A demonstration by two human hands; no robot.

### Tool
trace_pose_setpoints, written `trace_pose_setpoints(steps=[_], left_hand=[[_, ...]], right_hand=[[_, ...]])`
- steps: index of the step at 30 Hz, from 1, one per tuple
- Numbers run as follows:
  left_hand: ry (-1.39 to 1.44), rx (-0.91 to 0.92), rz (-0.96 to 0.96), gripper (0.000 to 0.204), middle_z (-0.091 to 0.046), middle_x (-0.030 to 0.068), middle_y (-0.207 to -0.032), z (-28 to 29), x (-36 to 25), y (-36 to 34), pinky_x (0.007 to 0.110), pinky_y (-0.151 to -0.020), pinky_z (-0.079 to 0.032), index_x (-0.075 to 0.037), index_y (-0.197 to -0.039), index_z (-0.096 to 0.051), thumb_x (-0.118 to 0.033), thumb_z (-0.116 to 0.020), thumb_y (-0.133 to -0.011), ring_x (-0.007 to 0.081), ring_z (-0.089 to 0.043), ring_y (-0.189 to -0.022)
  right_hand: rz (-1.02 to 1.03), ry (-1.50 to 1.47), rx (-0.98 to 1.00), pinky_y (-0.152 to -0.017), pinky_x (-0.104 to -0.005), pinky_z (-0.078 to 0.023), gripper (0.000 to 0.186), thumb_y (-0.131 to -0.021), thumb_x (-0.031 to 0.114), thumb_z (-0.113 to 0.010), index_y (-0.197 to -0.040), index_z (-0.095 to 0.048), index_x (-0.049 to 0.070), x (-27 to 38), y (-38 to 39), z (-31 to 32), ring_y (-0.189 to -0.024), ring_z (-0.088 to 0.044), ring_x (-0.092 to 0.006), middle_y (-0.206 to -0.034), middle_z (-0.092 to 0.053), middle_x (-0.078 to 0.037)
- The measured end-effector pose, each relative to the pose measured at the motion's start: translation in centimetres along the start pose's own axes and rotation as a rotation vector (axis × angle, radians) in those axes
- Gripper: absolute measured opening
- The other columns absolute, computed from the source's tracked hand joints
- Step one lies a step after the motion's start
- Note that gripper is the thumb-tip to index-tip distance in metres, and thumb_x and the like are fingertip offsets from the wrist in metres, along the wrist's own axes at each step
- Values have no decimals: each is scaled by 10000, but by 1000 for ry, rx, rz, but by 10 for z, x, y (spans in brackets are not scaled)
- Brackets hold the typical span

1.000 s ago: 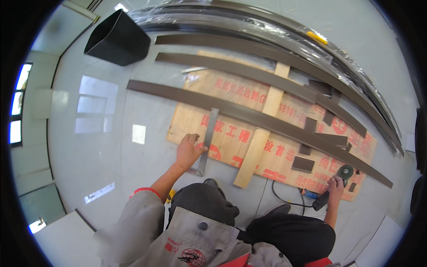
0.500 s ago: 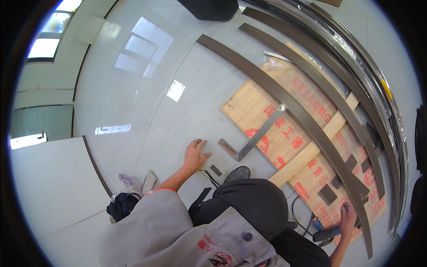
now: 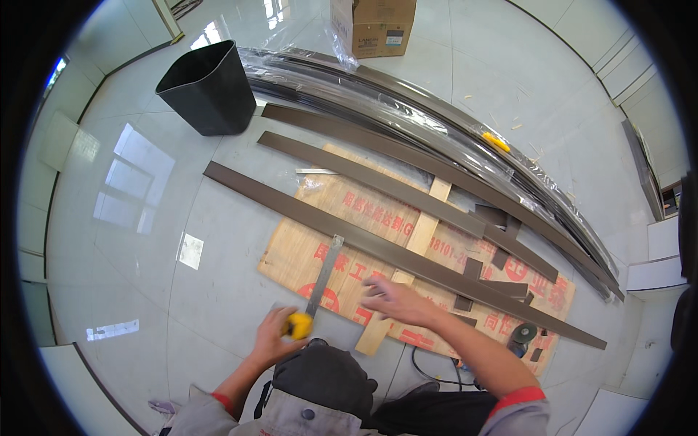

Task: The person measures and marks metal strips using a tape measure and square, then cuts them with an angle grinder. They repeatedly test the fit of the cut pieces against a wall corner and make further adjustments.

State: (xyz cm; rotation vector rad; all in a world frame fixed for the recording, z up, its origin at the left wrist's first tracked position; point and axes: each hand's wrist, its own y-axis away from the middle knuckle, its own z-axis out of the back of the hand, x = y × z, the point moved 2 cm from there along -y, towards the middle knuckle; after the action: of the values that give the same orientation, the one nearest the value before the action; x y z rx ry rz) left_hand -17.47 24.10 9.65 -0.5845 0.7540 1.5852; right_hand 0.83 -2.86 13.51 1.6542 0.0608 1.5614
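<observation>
1. Gripping a yellow tape measure, left hand has fingers wrapped round the case, at the near end of the steel square; contact with it unclear
2. Right hand half open, fingers loosely bent, blurred; nothing seen in its grasp; over the wooden board
3. Nearest brown strip lies beyond both hands, long axis slanting far left to near right; right hand is closer
4. Tape measure sits left of right hand, nearer the body

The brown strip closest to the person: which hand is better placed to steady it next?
Likely the right hand: though blurred, it looks empty and is nearer the brown strip. The left hand is occupied with the yellow tape measure.
</observation>
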Motion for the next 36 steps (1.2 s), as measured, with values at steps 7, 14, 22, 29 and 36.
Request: trace_pose_setpoints(steps=[7,14,22,29,36], left_hand=[[643,-57,-100,677,-645,111,-1212,-8,-71,-112,385,-877,-556,-37,-1404,-507,-206,-820,-828,258,-643,-1083],[1418,359,492,219,-701,53,-990,-50,-42,-122,291,-759,-578,-63,-1138,-656,-214,-683,-981,148,-687,-867],[1046,657,435,181,-593,9,-710,-43,-52,-140,231,-572,-426,-58,-924,-648,-201,-739,-860,85,-557,-624],[1320,77,405,77,-597,17,-680,9,-8,-241,229,-441,-378,-65,-820,-606,-72,-652,-881,94,-542,-534],[1705,-325,451,481,-680,127,-831,17,86,-344,284,-576,-557,-2,-939,-601,-480,-608,-996,214,-666,-671]], right_hand=[[78,-702,-121,-865,-335,-567,555,-897,292,-734,-1313,-488,19,34,-16,-10,-1030,-654,-206,-1181,-602,-137],[353,180,-269,-1013,-375,-477,599,-900,337,-744,-1291,-480,-31,35,-5,2,-1119,-624,-311,-1192,-614,-222],[39,202,-18,-995,-436,-477,655,-1028,483,-445,-1429,-395,-33,16,-16,-10,-1161,-624,-408,-1276,-599,-323],[-252,729,-45,-921,-516,-489,508,-986,347,-467,-1412,-470,70,-80,34,85,-1098,-627,-446,-1182,-659,-265],[-253,671,-379,-775,-491,-512,265,-956,273,-536,-920,-645,35,-135,108,174,-872,-668,-422,-848,-679,-226]])
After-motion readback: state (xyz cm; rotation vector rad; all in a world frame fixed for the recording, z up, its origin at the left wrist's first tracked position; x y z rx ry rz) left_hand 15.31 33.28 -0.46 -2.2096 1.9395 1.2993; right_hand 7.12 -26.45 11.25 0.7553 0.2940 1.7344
